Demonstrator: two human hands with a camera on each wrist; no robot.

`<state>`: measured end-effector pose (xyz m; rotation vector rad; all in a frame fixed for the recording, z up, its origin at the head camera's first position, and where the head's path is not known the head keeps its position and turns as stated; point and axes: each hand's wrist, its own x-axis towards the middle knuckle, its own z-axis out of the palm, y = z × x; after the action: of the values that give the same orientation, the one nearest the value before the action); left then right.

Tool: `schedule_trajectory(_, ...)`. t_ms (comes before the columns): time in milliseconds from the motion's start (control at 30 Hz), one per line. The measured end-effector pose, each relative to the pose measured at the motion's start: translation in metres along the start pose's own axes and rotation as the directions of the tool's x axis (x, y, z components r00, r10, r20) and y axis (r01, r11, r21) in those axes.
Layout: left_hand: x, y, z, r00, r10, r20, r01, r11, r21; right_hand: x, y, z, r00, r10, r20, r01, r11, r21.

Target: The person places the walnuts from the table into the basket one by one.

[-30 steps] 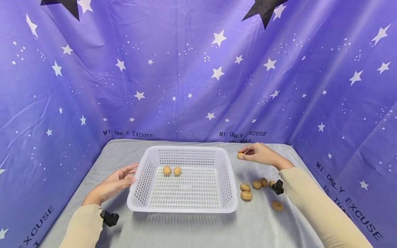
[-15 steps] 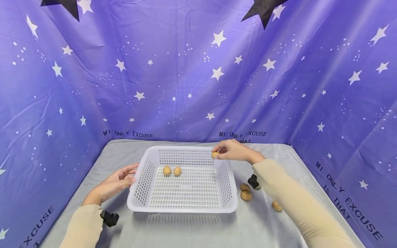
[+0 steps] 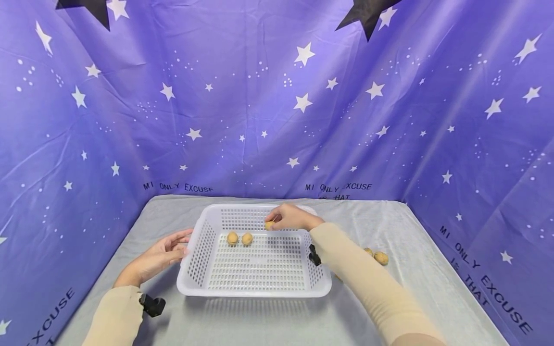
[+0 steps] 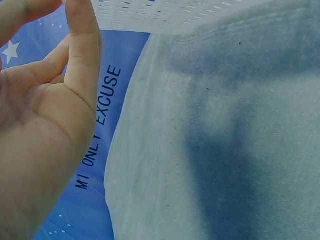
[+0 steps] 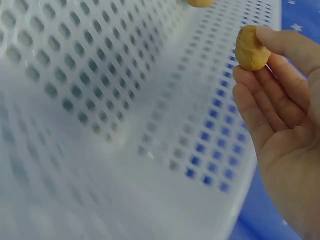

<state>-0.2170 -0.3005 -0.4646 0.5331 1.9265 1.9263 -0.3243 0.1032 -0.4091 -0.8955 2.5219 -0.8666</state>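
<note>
over my feed i'm seeing the right hand (image 3: 291,217) pinching a walnut (image 5: 250,49) above the white basket (image 3: 255,293), near its far wall. two more walnuts (image 3: 232,239) are lying inside. the left hand (image 3: 157,253) is resting, fingers (image 3: 181,233) uncurled, against the basket's left side. other walnuts (image 3: 381,258) are sitting on the bench (image 3: 259,322) beyond the right sleeve (image 3: 363,274).

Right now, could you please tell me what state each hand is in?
Left hand: open, touching the left side of the white basket.
Right hand: closed, holding a walnut between thumb and fingers.
</note>
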Motion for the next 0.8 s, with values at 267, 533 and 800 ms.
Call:
schedule_trajectory(267,0.0,0.0,0.001,1.0,0.026,0.01,-0.026,1.0,-0.01,0.02,0.003,0.036,0.999,0.049,0.004,-0.049,0.998,0.033)
schedule_trajectory(533,0.0,0.001,0.002,0.999,0.031,0.018,-0.031,1.0,-0.004,0.026,0.009,0.06,0.996,0.083,-0.037,-0.084,0.996,-0.028)
schedule_trajectory(800,0.0,-0.001,-0.001,1.0,0.007,-0.002,-0.007,1.0,0.028,0.027,0.01,0.064,0.993,0.099,-0.06,-0.099,0.995,-0.008)
